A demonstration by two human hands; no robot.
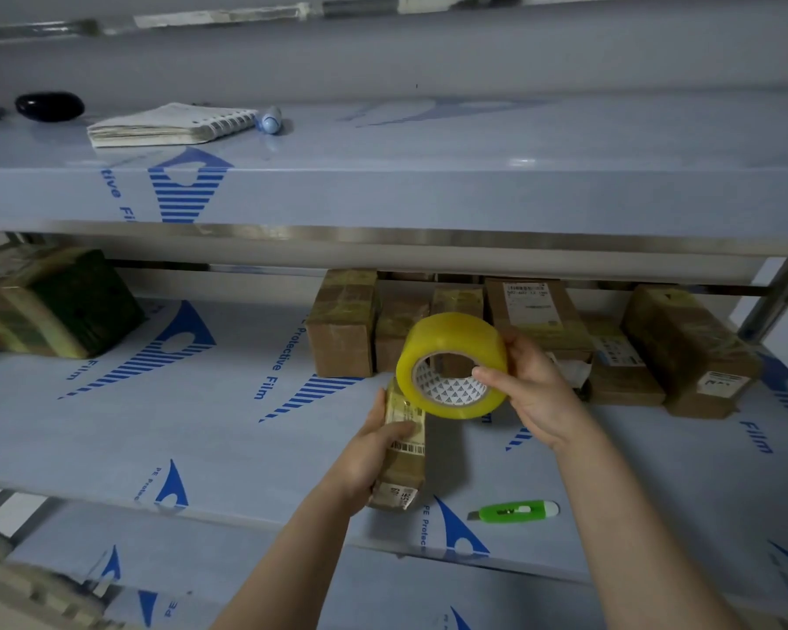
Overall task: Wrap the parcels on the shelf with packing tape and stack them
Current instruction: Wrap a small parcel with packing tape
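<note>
My left hand [374,452] grips a small brown parcel [403,452] with a barcode label, held upright above the middle shelf [201,402]. My right hand [531,388] holds a yellow roll of packing tape [451,363], thumb inside its core, just above the parcel's top end. Tape from the roll appears to touch the parcel's upper end. Several brown parcels [533,311] stand in a row at the back of the shelf.
A green box cutter [517,511] lies on the shelf at the front right. A stack of taped parcels [51,302] sits at the far left. On the upper shelf lie a spiral notebook [164,125], a blue marker [270,119] and a black object [49,105].
</note>
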